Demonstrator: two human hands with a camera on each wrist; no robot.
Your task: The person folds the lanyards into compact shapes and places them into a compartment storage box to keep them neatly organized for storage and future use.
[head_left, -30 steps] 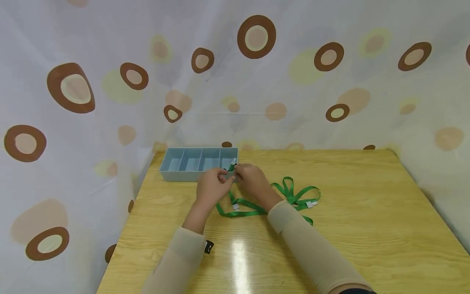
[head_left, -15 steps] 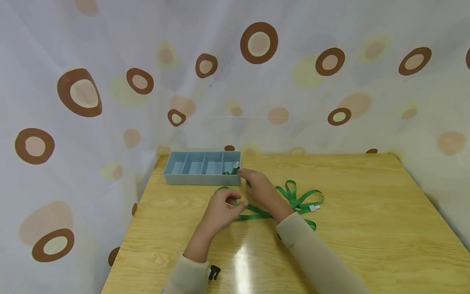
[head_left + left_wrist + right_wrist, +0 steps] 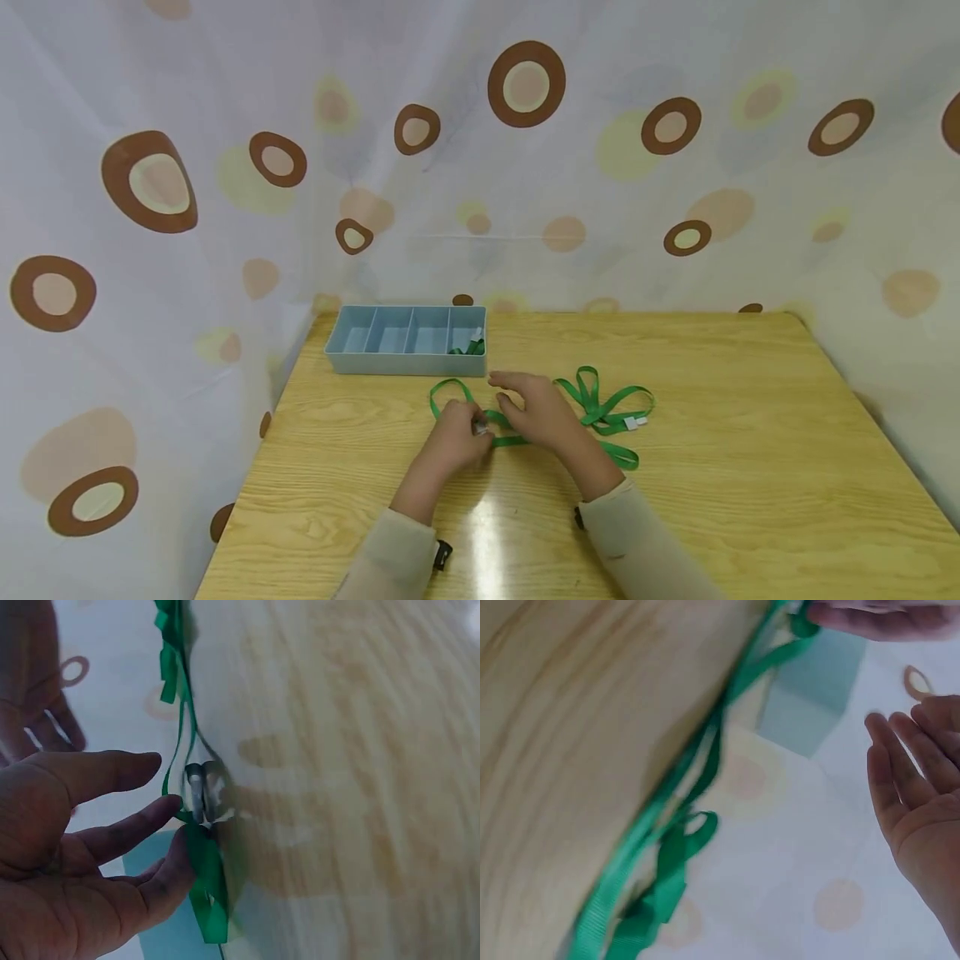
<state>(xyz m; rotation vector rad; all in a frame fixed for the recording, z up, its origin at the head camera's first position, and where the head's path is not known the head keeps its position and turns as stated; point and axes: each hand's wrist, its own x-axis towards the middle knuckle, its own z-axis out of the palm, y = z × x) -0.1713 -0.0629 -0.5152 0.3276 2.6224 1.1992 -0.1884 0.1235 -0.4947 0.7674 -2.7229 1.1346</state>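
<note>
The left hand (image 3: 453,437) has its thumb apart and its loose fingers touching a long, flat green cloth ribbon (image 3: 208,885). It partly hides a small, shiny pale clip (image 3: 481,427). The right hand (image 3: 536,408) is spread wide, near the ribbon. Beside it lie curly green cloth loops (image 3: 594,410) with a white plastic piece (image 3: 632,423) (I can't tell if they join the ribbon, because the right hand and arm cover the middle). By the beige cloth sleeves (image 3: 397,550), cut off at the bottom, are a black plastic buckle (image 3: 442,555) and a black bit (image 3: 579,518), mostly hidden. Past the hands stands a pale blue plastic box (image 3: 405,364) with four parts; its front wall hides some of the green strap (image 3: 476,347) in the right-end part. The shiny yellow wooden table (image 3: 750,458) stretches far right, up to the white spotted cloth (image 3: 450,50).
</note>
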